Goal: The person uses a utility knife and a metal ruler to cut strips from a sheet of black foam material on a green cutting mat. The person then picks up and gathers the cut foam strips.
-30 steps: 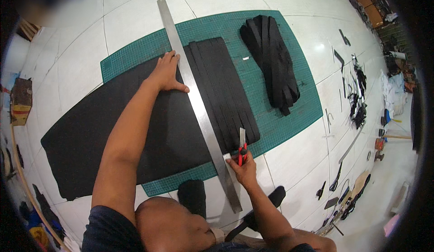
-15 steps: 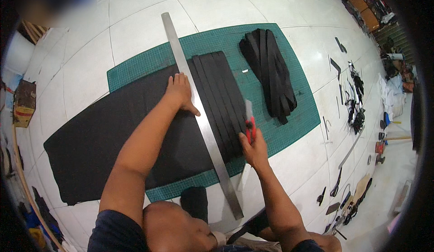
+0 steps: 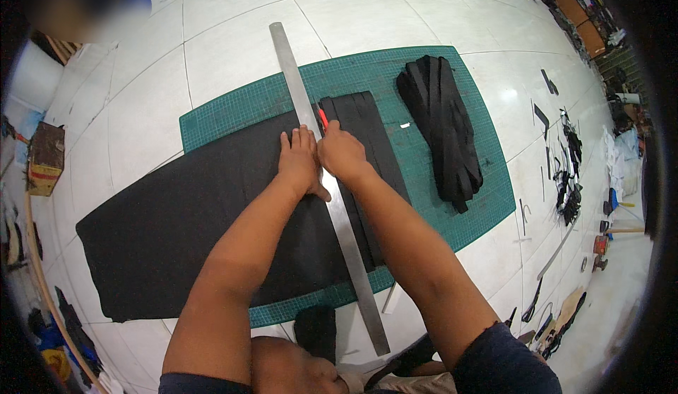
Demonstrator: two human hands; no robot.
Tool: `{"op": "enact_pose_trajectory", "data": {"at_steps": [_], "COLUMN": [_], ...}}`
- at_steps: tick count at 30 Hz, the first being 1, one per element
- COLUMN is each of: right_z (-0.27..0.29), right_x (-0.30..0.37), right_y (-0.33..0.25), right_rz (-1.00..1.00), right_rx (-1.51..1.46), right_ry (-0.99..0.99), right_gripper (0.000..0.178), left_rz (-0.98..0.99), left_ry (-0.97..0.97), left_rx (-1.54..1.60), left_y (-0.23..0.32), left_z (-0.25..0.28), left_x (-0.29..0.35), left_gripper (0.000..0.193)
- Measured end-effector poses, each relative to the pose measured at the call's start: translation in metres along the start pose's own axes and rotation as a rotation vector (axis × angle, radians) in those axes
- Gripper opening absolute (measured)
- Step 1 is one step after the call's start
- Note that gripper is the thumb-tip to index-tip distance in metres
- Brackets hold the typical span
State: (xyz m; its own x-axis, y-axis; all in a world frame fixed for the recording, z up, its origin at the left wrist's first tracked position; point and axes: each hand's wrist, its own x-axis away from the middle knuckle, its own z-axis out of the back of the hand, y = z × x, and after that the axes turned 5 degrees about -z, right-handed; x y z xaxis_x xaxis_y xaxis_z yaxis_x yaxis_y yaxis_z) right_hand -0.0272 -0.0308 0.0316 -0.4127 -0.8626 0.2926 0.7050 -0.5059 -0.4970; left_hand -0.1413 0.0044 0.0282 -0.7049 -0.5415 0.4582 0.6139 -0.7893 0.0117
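Observation:
A long steel ruler [image 3: 340, 224] lies across a large black sheet of material [image 3: 176, 210] on a green cutting mat [image 3: 233, 115]. My left hand [image 3: 302, 162] is spread flat, holding down the ruler's left side, with its thumb on the metal. Closed around a red utility knife [image 3: 323, 118], my right hand [image 3: 342, 154] sits against the ruler's right edge near the far end of the sheet. The blade is hidden. Several cut black strips [image 3: 374, 129] lie side by side to the ruler's right, partly covered by my right forearm.
A folded bundle of black strips [image 3: 441, 139] rests on the mat's right side, near a small white scrap [image 3: 405, 125]. Black offcuts [image 3: 568, 175] and tools are scattered over the tiled floor at right. A worn box [image 3: 46, 157] stands at far left.
My right hand has carried the knife from beside the strips' near right edge, up and left to the ruler. My left hand still presses the ruler. The whole view has shifted slightly.

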Motion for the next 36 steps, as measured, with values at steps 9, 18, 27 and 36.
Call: {"op": "enact_pose_trajectory", "data": {"at_steps": [9,18,27,36], "right_z": [0.002,0.009,0.014,0.059], "right_x": [-0.019,0.079,0.339,0.254], "right_y": [-0.014,0.026,0.117,0.068], "right_rz": [-0.055,-0.135,-0.360,-0.128], "right_rx": [0.017,0.090,0.112,0.020], "right_ry": [-0.111,-0.328,-0.498,-0.244], "right_gripper": [0.042,0.034,0.021,0.025], "left_rz": [-0.005,0.043,0.028,0.075], "left_ry": [-0.016,-0.037,-0.043,-0.024], "left_rx": [-0.009,-0.023,-0.035,-0.011], "left_y": [0.000,0.000,0.000,-0.012], "left_z": [0.003,0.008,0.000,-0.002], "left_x": [0.006,0.006,0.001,0.009], "left_gripper": [0.154,0.158,0.158,0.158]}}
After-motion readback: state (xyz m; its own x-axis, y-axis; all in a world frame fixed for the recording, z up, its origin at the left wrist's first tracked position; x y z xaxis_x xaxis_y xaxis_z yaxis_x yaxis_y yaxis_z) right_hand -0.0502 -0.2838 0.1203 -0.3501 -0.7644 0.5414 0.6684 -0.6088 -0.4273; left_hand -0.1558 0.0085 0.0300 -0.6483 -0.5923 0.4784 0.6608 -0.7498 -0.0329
